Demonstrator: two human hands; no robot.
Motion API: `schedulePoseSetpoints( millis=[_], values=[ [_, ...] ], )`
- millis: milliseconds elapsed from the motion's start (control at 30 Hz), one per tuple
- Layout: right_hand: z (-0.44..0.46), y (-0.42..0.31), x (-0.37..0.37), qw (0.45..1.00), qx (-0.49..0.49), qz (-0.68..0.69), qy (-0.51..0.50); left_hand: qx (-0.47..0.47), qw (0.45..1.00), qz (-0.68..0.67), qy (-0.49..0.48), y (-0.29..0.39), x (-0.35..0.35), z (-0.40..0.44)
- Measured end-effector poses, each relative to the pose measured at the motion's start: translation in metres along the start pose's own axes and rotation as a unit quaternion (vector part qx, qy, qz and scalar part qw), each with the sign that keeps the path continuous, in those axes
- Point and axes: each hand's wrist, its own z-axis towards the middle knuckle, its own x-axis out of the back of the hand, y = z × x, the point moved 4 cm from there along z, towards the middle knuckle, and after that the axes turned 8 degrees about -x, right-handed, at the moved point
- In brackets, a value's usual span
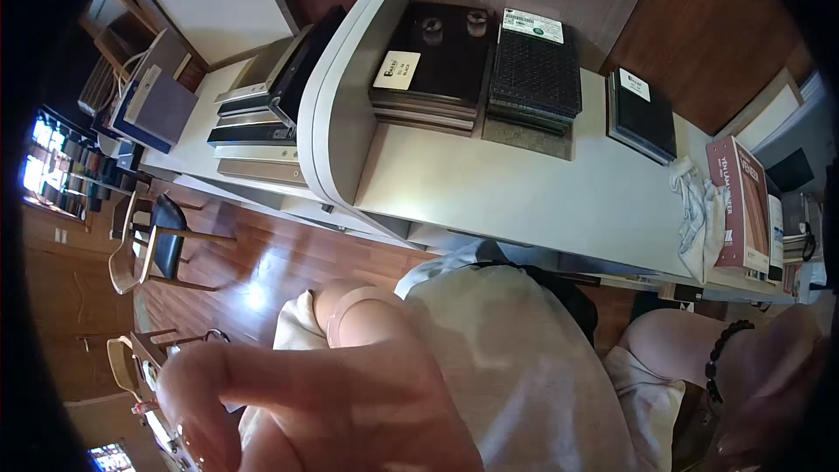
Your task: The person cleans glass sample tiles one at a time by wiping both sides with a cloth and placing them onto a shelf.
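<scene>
My left hand [341,393] is raised very close to the camera at the bottom of the head view. One finger is bent into a hook, and the frame edge cuts off the fingertips, hiding anything they may hold. A pale band circles that wrist. At the far right, my right hand [773,385] is also lifted near the camera, dark and partly lost in the shaded rim, so its fingers cannot be made out. A bracelet of dark beads [718,358] sits on the right wrist. Neither hand touches the sample boards on the counter.
A white counter [516,197] runs across in front of me, split by a curved divider [336,79]. On it are black sample boards [446,52], textured dark samples [535,79], a smaller stack [642,114], a white cloth [699,214] and a red box [741,201]. Chairs [166,240] stand left.
</scene>
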Motion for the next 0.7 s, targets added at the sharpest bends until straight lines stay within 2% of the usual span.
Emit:
schedulePoseSetpoints(
  millis=[167, 200, 233, 267, 300, 333, 433, 600, 700],
  values=[
    [0.030, -0.003, -0.061, 1.000, -0.002, -0.015, 0.004, 0.009, 0.991, 0.114, -0.068, 0.004, 0.013, 0.007],
    [0.021, -0.014, -0.044, 1.000, -0.001, -0.015, 0.005, 0.006, 0.985, 0.159, -0.069, 0.005, 0.011, 0.007],
    [0.034, -0.005, -0.071, 1.000, 0.000, -0.015, 0.008, 0.002, 0.977, 0.202, -0.070, 0.007, 0.009, 0.008],
    [0.015, -0.017, -0.047, 1.000, 0.000, -0.016, 0.012, -0.001, 0.967, 0.244, -0.073, 0.008, 0.008, 0.008],
    [0.014, -0.016, -0.047, 1.000, 0.000, -0.016, 0.016, -0.001, 0.968, 0.241, -0.074, 0.007, 0.006, 0.007],
    [0.035, -0.002, -0.076, 1.000, 0.002, -0.018, 0.019, -0.010, 0.973, 0.220, -0.072, 0.006, 0.003, 0.005],
    [0.019, -0.013, -0.055, 0.999, 0.007, -0.026, 0.029, -0.028, 0.983, 0.170, -0.067, 0.006, -0.006, 0.003],
    [0.026, -0.013, -0.054, 0.999, 0.018, -0.030, 0.029, 0.002, 0.978, 0.200, -0.064, 0.013, -0.017, 0.000],
    [0.016, -0.030, -0.022, 0.999, 0.023, -0.029, 0.033, -0.001, 0.979, 0.193, -0.070, 0.013, -0.021, -0.003]
  ],
)
